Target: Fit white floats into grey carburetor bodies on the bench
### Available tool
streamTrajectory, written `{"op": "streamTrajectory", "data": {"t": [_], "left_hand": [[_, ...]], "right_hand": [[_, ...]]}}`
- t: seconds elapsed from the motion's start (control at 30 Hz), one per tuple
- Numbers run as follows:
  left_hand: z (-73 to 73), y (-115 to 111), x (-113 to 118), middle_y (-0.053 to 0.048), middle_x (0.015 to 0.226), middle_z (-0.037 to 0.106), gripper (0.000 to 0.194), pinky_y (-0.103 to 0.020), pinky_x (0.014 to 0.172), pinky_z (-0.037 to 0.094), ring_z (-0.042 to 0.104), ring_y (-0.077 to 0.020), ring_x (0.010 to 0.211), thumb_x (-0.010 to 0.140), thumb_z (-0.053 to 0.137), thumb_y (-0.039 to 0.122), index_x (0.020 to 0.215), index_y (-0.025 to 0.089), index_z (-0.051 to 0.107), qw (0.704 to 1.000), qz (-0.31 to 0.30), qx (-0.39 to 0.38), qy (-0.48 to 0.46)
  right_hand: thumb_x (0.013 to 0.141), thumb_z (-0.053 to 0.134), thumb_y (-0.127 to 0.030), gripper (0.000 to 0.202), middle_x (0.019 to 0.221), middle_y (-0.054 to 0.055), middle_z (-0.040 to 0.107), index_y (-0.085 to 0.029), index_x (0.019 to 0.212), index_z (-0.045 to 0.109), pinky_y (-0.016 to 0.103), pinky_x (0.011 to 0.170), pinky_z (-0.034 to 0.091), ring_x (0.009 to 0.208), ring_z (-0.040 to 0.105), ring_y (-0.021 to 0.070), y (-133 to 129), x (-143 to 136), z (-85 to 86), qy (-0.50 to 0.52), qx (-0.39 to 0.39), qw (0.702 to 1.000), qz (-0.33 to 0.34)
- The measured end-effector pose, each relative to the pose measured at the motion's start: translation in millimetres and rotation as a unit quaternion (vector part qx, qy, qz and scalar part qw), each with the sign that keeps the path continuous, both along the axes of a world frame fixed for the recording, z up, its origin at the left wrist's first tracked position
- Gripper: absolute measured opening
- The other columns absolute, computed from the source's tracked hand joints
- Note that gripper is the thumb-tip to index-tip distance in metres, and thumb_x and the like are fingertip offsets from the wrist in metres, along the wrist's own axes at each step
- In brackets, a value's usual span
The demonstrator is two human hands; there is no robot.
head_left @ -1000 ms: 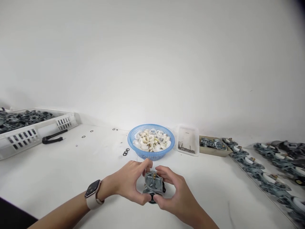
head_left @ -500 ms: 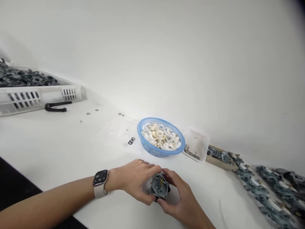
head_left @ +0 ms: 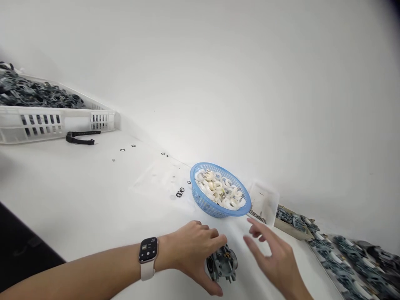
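Left hand (head_left: 195,250): curved around the cast metal body (head_left: 225,264), thumb low, fingers over the top; grip presumably steadies it, open cavity exposed. Right hand (head_left: 278,258): empty, thumb and fingers well parted, at the body's 3 o'clock, leaving that side unobstructed. From the body: blue basket (head_left: 203,204) of white pieces at 12, shallow tray (head_left: 272,204) of thin metal pins at 1; both near, likely for easy reach. Loose black rings (head_left: 179,194) at 11. White crate (head_left: 76,124) at 10, probably bulk storage.
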State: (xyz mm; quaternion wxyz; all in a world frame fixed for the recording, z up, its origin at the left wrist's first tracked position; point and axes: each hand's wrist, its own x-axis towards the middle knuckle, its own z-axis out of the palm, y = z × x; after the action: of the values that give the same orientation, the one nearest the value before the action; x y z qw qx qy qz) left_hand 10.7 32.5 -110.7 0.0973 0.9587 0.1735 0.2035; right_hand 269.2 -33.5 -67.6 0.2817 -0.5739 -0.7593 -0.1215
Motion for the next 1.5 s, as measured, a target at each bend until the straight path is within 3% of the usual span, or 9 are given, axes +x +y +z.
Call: {"op": "streamTrajectory", "data": {"t": [0.1,0.23,0.4,0.53,0.7,0.87,1.0,1.23,1.5], "left_hand": [[-2.5,-3.7,1.0,-0.003,0.084,0.067,0.066,-0.036,0.058,0.044,0.066,-0.0259,0.065,0.070,0.067,0.075,0.109,0.024,0.053,1.000,-0.009,0.010,0.011],[-2.2,-4.4,-0.1,-0.002,0.085,0.067,0.063,-0.036,0.056,0.043,0.065,-0.0257,0.064,0.071,0.068,0.071,0.113,0.025,0.052,1.000,-0.024,0.016,0.008],[-1.0,1.6,-2.7,-0.003,0.085,0.067,0.064,-0.036,0.055,0.043,0.065,-0.0259,0.062,0.073,0.068,0.066,0.119,0.025,0.052,0.999,-0.031,0.022,0.005],[1.6,3.0,-4.4,-0.004,0.090,0.068,0.070,-0.037,0.056,0.044,0.066,-0.0271,0.066,0.073,0.068,0.069,0.125,0.024,0.052,0.999,-0.044,0.026,0.012],[5.1,2.1,-6.5,-0.005,0.090,0.068,0.072,-0.037,0.057,0.044,0.067,-0.0275,0.069,0.075,0.067,0.071,0.126,0.024,0.052,0.998,-0.051,0.034,0.004],[6.6,2.0,-8.0,-0.004,0.090,0.068,0.068,-0.037,0.055,0.044,0.066,-0.0268,0.068,0.076,0.068,0.069,0.126,0.025,0.052,0.998,-0.045,0.035,0.004],[5.9,4.0,-8.0,-0.004,0.087,0.068,0.067,-0.036,0.051,0.040,0.065,-0.0265,0.066,0.077,0.066,0.069,0.126,0.024,0.052,0.998,-0.038,0.045,0.001],[7.0,3.0,-8.1,-0.007,0.086,0.067,0.073,-0.035,0.057,0.044,0.065,-0.0262,0.068,0.075,0.062,0.081,0.115,0.020,0.058,0.999,-0.024,0.021,-0.014],[2.2,3.1,-5.5,-0.006,0.091,0.067,0.065,-0.040,0.064,0.051,0.068,-0.0283,0.073,0.070,0.067,0.078,0.102,0.022,0.061,0.999,-0.005,-0.029,-0.018]], "right_hand": [[0.096,0.053,-0.050,0.034,0.097,0.008,0.074,-0.024,0.113,0.069,0.034,0.070,0.055,0.082,0.069,0.0241,41.3,12.2,29.4,-0.035,-0.022,0.996,-0.078],[0.099,0.041,-0.034,0.033,0.116,0.008,0.070,-0.024,0.118,0.066,0.035,0.087,0.052,0.108,0.065,0.0244,104.0,22.7,56.4,-0.134,-0.162,0.972,-0.103],[0.086,0.054,-0.018,0.038,0.124,0.007,0.067,-0.023,0.120,0.067,0.031,0.092,0.047,0.119,0.060,0.0238,150.0,20.9,55.9,-0.209,-0.227,0.948,-0.074],[0.077,0.062,-0.012,0.035,0.117,0.009,0.069,-0.021,0.111,0.070,0.031,0.080,0.047,0.108,0.065,0.0268,162.9,11.9,49.4,-0.268,-0.258,0.925,-0.078],[0.079,0.065,-0.010,0.027,0.107,0.012,0.070,-0.020,0.103,0.071,0.035,0.081,0.044,0.102,0.066,0.0294,168.9,-1.5,56.3,-0.319,-0.226,0.915,-0.101],[0.092,0.057,-0.041,0.031,0.106,0.009,0.074,-0.026,0.117,0.068,0.034,0.071,0.048,0.093,0.069,0.0272,148.8,-9.0,77.3,-0.279,-0.186,0.934,-0.124],[0.088,0.062,-0.061,0.040,0.094,0.004,0.076,-0.030,0.111,0.071,0.032,0.068,0.054,0.079,0.071,0.0226,97.4,-7.1,80.7,-0.109,-0.141,0.983,-0.051],[0.086,0.073,-0.045,0.029,0.082,0.005,0.074,-0.029,0.111,0.071,0.034,0.064,0.058,0.069,0.069,0.0230,-0.5,-15.8,47.1,-0.053,-0.059,0.993,0.084],[0.092,0.070,-0.031,0.028,0.104,0.007,0.074,-0.027,0.120,0.066,0.036,0.079,0.060,0.094,0.071,0.0251,-25.8,-46.5,22.3,-0.020,-0.123,0.982,0.140]]}}
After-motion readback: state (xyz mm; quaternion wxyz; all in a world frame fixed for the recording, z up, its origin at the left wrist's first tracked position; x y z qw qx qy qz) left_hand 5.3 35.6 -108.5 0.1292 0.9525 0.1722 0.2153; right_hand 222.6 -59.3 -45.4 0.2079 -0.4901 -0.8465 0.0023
